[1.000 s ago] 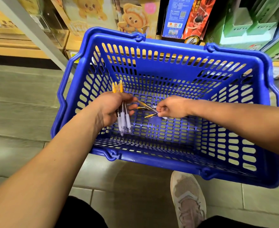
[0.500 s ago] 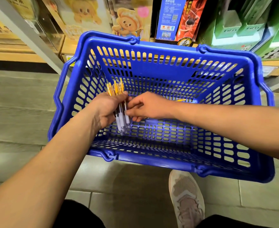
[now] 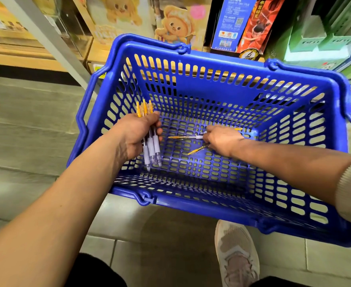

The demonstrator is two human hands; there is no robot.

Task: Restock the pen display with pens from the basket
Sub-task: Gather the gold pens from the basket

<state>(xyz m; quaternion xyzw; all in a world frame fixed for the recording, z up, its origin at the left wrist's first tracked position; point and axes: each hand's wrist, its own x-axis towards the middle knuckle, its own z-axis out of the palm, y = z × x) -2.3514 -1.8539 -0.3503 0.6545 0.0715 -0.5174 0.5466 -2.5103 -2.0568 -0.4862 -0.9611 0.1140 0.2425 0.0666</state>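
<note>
Blue basket (image 3: 211,59) holds loose pens (image 3: 182,137) half hidden under the right hand (image 3: 222,139).

I saw three orange-topped pens (image 3: 151,149) bunched, tips pointing near, left in the blue basket (image 3: 211,59); loose pens (image 3: 182,137) lay flat on its floor.

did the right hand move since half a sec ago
Yes. Against the blue basket, the right hand went rightward, away from the left hand's pen bundle, to the loose pens.

I see a blue slotted basket (image 3: 222,59), orange-topped, white-gripped clear pens (image 3: 150,141), grey floor (image 3: 25,121) tiles, and a beige shoe (image 3: 236,255).
</note>
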